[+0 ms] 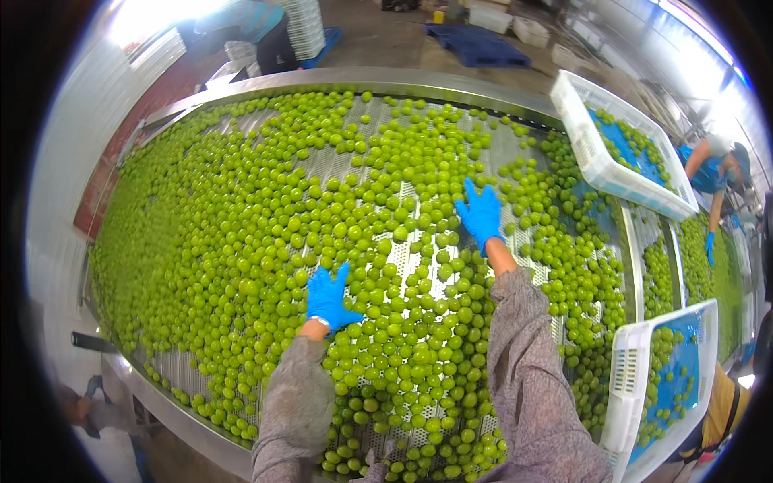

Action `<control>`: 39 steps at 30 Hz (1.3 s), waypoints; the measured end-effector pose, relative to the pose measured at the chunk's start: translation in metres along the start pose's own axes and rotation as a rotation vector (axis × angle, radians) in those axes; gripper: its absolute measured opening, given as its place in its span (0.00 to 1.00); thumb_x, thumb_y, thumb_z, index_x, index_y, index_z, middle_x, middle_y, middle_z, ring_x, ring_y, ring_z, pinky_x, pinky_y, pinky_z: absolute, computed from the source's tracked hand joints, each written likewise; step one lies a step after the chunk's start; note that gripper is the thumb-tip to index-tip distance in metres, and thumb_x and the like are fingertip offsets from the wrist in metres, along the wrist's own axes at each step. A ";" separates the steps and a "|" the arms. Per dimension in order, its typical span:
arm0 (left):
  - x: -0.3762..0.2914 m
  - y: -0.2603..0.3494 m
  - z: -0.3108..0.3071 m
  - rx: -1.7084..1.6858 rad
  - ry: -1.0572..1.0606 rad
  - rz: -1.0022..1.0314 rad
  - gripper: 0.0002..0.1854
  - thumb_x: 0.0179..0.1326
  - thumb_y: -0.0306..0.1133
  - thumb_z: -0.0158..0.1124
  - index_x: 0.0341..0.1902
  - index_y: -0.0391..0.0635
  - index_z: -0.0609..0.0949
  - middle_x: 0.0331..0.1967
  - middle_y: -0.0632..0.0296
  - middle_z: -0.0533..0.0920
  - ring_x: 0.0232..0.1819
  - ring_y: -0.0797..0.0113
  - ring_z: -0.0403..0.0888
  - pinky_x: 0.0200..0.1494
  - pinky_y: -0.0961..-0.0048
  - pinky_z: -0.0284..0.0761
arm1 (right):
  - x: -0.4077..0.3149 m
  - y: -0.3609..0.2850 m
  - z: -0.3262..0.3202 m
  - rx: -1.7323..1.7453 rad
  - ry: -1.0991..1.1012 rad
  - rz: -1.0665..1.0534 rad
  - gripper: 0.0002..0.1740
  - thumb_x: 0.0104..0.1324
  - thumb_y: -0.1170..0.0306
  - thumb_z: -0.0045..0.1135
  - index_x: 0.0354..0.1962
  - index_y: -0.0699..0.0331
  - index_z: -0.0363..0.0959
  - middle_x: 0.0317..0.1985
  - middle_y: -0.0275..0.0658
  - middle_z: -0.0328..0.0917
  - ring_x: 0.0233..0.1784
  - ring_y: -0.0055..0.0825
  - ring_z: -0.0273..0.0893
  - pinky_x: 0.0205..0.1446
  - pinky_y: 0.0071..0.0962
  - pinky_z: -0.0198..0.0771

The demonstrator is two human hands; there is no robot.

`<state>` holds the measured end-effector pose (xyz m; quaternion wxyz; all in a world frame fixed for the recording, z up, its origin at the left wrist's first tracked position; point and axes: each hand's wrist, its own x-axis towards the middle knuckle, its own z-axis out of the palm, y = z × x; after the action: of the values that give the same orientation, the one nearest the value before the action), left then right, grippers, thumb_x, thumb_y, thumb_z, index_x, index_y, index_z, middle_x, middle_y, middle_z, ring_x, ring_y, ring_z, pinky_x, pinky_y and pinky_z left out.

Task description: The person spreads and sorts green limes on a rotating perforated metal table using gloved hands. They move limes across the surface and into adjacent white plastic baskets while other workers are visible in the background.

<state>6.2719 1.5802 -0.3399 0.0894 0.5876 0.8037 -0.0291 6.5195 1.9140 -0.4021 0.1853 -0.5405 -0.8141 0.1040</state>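
Many round green fruits (253,229) lie spread over a perforated metal sorting table (332,166). My left hand (328,297), in a blue glove, rests among the fruits near the middle with its fingers apart. Farther out and to the right, my right hand (481,212), gloved the same way, is spread over the fruits beside a bare strip of metal. Neither hand is closed around a fruit. Whether the fingertips press on fruits below them is hard to tell. Grey sleeves cover both forearms.
White plastic crates (583,142) (628,368) with blue bottoms and some fruits sit on the right side. A metal rim (423,81) borders the table. At the far right, a person (715,166) reaches over more fruits. Another person (266,36) bends beyond the table near stacked crates (304,27).
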 end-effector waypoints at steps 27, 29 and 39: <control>-0.056 0.022 0.033 -0.122 -0.049 -0.119 0.34 0.59 0.45 0.66 0.71 0.71 0.71 0.79 0.43 0.47 0.80 0.39 0.41 0.75 0.35 0.39 | -0.392 -0.049 -0.114 0.197 -0.361 -0.536 0.41 0.69 0.50 0.52 0.75 0.50 0.49 0.77 0.49 0.46 0.79 0.61 0.40 0.79 0.61 0.37; -0.085 0.065 0.038 -0.190 0.110 -0.085 0.33 0.61 0.47 0.65 0.72 0.71 0.70 0.80 0.45 0.47 0.79 0.38 0.42 0.75 0.34 0.40 | -0.420 -0.032 -0.120 0.197 -0.355 -0.659 0.40 0.70 0.50 0.51 0.75 0.48 0.49 0.77 0.47 0.47 0.80 0.58 0.41 0.79 0.61 0.37; -0.237 0.219 0.080 -0.054 0.115 0.179 0.42 0.60 0.54 0.64 0.77 0.64 0.61 0.80 0.46 0.47 0.80 0.41 0.40 0.74 0.31 0.33 | -0.481 0.131 -0.167 0.098 0.019 0.193 0.49 0.63 0.60 0.63 0.76 0.52 0.46 0.76 0.61 0.43 0.78 0.61 0.44 0.78 0.59 0.41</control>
<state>6.5586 1.4127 -0.3636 0.0610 0.6552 0.7522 0.0345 6.8655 1.5187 -0.3892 0.2082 -0.6079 -0.7502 0.1558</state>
